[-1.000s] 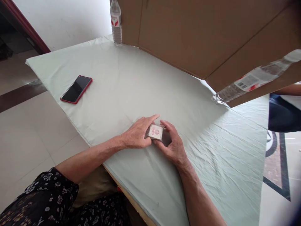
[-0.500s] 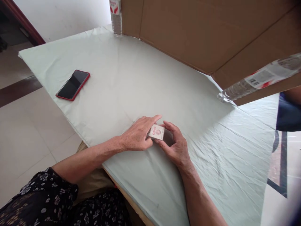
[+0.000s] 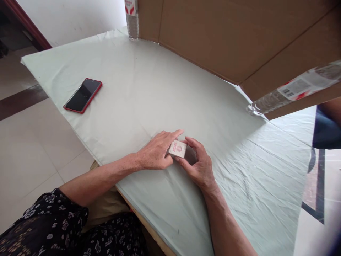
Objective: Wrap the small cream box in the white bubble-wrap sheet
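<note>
Between my two hands is a small, thick white block (image 3: 178, 148) with red print and an oval red picture on top; it looks like a deck of playing cards. My left hand (image 3: 156, 151) is closed around its left end, the thumb at the near side and the index finger stretched past the far side. My right hand (image 3: 198, 161) curves around the right end in a C shape, thumb tip at the near edge and fingertips at the far corner. A gap shows between its palm and the block. My left hand's fingers hide the block's left part.
A pale green cloth (image 3: 119, 81) covers the table. A phone in a red case (image 3: 83, 95) lies at the left. At the back stands a brown cardboard panel (image 3: 202, 35), with one plastic bottle (image 3: 132, 26) at its left and another bottle (image 3: 290, 89) at its right.
The block tilts slightly between my hands, so a little more of its near side shows. Both hands stay in almost the same place.
</note>
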`<state>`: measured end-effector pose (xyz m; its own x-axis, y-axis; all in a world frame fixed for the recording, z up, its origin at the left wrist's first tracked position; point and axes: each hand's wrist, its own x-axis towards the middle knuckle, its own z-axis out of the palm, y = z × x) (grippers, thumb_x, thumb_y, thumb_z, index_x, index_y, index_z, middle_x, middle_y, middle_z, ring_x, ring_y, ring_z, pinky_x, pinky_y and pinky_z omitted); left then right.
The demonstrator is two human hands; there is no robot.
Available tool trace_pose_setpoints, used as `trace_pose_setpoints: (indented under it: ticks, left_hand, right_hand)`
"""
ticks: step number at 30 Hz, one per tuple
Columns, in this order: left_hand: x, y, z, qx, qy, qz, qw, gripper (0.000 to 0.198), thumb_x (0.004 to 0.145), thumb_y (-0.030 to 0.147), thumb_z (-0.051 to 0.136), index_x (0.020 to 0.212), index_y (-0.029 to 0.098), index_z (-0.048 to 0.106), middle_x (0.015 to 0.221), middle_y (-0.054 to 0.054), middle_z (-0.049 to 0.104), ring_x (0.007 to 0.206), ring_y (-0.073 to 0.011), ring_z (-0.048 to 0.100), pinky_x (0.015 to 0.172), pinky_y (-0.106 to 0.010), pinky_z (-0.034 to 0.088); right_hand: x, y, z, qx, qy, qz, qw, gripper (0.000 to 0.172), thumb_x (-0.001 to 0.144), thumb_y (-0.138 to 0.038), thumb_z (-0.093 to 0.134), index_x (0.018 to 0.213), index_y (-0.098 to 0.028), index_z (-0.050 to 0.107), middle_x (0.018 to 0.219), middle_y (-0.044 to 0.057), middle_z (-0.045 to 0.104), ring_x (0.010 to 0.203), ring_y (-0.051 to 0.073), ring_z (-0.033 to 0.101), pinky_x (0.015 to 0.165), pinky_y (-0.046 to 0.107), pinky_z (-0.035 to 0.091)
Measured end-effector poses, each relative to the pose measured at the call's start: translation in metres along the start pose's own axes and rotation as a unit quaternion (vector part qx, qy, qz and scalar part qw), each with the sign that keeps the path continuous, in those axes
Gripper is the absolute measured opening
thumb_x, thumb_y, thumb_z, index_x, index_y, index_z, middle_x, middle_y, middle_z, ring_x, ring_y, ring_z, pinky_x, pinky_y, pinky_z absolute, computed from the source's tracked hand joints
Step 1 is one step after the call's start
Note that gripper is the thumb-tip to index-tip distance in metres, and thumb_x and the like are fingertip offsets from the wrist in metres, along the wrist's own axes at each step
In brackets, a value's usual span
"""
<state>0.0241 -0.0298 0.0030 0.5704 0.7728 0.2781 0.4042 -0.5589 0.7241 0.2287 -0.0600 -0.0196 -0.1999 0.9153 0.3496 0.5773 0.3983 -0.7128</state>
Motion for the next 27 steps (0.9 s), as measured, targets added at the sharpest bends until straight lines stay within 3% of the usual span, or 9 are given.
trace_pose_setpoints:
  ticks: [27]
  left_hand:
    - [-0.0006, 0.0013, -0.0012, 0.000, -0.004, -0.009, 1.000, 0.086, 0.072, 0.009, 0.052, 0.153, 0.022, 0.027, 0.128, -0.012, 0.060, 0.110, -0.0271, 0.056, 0.096, -0.044, 0.048]
  right_hand:
    - [0.0013, 0.0008, 0.0001, 0.007, 0.001, 0.001, 1.000, 0.060, 0.083, -0.037, 0.075, 0.138, -0.032, 0.051, 0.122, 0.008, 0.070, 0.112, 0.029, 0.065, 0.099, 0.050, 0.051]
